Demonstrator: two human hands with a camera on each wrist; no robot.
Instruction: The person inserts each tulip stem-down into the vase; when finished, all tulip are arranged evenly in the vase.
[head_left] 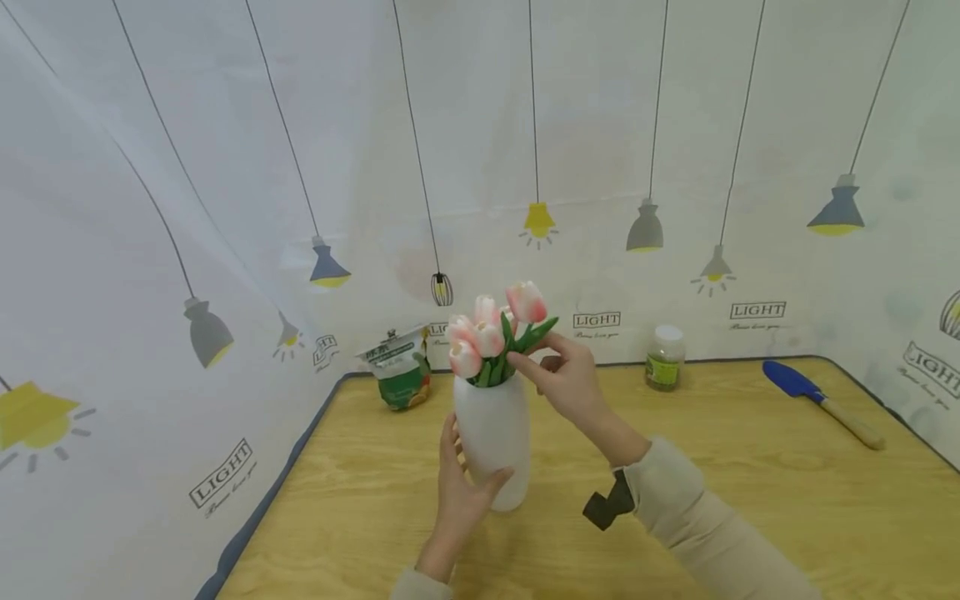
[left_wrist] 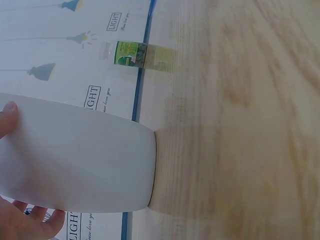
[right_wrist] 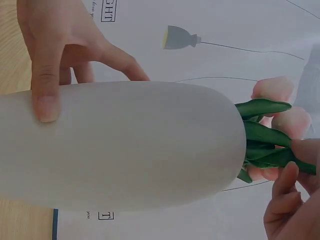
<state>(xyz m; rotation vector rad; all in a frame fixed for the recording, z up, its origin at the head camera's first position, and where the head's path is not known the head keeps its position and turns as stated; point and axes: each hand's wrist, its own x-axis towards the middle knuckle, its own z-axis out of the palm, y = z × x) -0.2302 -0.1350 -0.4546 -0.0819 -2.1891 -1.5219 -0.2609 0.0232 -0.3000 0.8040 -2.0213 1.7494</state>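
A tall white vase [head_left: 491, 437] stands on the wooden table, its base meeting the table top in the left wrist view. Pink-and-white tulips [head_left: 467, 358] with green leaves rise from its mouth. My left hand [head_left: 461, 500] grips the vase's lower body, thumb on the near side and fingers round the left. Beside the mouth, my right hand [head_left: 573, 383] pinches a green stem or leaf [right_wrist: 280, 157] between thumb and fingers. The highest tulip [head_left: 527, 302] is above that hand. Inside the vase, the stems' lower ends are hidden.
A green-and-white pouch [head_left: 403, 375] stands at the back left of the table [head_left: 337, 508]. Toward the back right is a jar with a white lid [head_left: 665, 360]. A blue hand trowel [head_left: 821, 400] with a wooden handle lies further right. Lamp-printed cloth walls enclose the table.
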